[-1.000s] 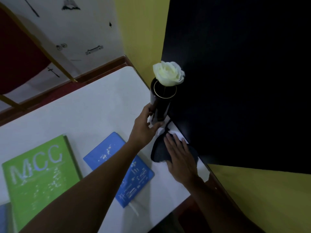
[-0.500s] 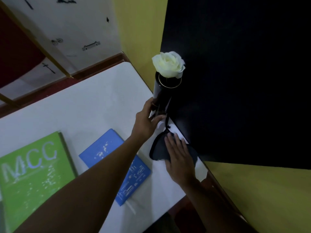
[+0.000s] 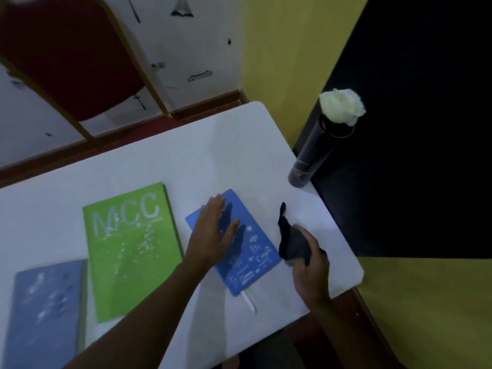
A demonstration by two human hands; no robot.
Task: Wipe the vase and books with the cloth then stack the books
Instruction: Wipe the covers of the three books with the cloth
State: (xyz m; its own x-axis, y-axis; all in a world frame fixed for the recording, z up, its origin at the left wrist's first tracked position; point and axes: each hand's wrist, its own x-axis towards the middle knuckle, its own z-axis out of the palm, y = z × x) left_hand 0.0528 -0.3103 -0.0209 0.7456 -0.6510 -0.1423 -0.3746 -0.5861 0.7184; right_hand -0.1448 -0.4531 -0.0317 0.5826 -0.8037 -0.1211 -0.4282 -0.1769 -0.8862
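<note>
Having left the vase [image 3: 311, 155], the left hand [image 3: 213, 233] lies flat and open on the blue book [image 3: 247, 251] while the right hand [image 3: 311, 259] grips the cloth [image 3: 292, 243], so book wiping looks next.

Single head cam, looking fwd and down, fairly near white table [image 3: 149, 161], edges blurry.

Dim room, light low and bluish. My white table [image 3: 165, 158] has rounded corners — its right edge sits against yellow wall [image 3: 287, 49] and black panel [image 3: 426, 155]. Beyond far edge, red chair [image 3: 66, 49] with gold frame stands on pale floor [image 3: 186, 43] marked with dark scuffs. Dark red-brown strip [image 3: 106, 139] runs along floor just past table.
</note>
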